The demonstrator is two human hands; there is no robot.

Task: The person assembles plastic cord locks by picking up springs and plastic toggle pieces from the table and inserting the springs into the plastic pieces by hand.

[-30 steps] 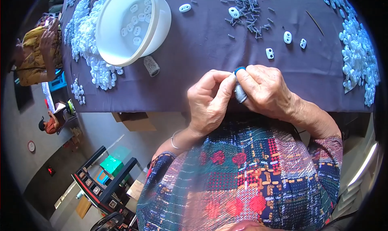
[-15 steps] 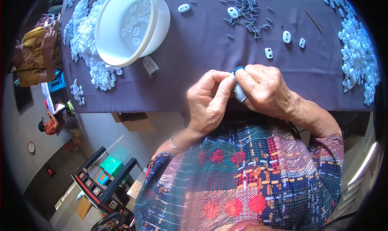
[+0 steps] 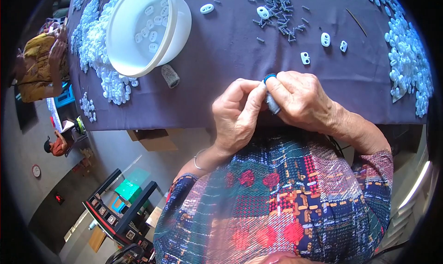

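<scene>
My left hand (image 3: pixel 236 114) and my right hand (image 3: pixel 302 97) meet at the near edge of the cloth-covered table, fingertips pinched together. Whatever small piece lies between them is hidden by the fingers. A blue band (image 3: pixel 270 76) circles a digit of my right hand, and a grey fabric sleeve (image 3: pixel 272 105) shows just below, apparently a finger cover. Beyond my hands lie white two-holed cord locks (image 3: pixel 326 39), with smaller white pieces (image 3: pixel 305 58) nearby. A heap of small metal springs (image 3: pixel 282 17) is scattered farther away, one cord lock (image 3: pixel 262 12) lying on it.
A white tub (image 3: pixel 181 30) with several cord locks inside stands at the far left. Beside it lies a grey finger cover (image 3: pixel 170 76). White pieces are piled left (image 3: pixel 94 42) and right (image 3: pixel 406 60). A thin brown stick (image 3: pixel 356 22) lies far right. Another person's hands (image 3: pixel 57 51) show at left.
The view has shifted slightly. My hands keep their pinch at almost the same spot, with only a slight shift of the fingers.
</scene>
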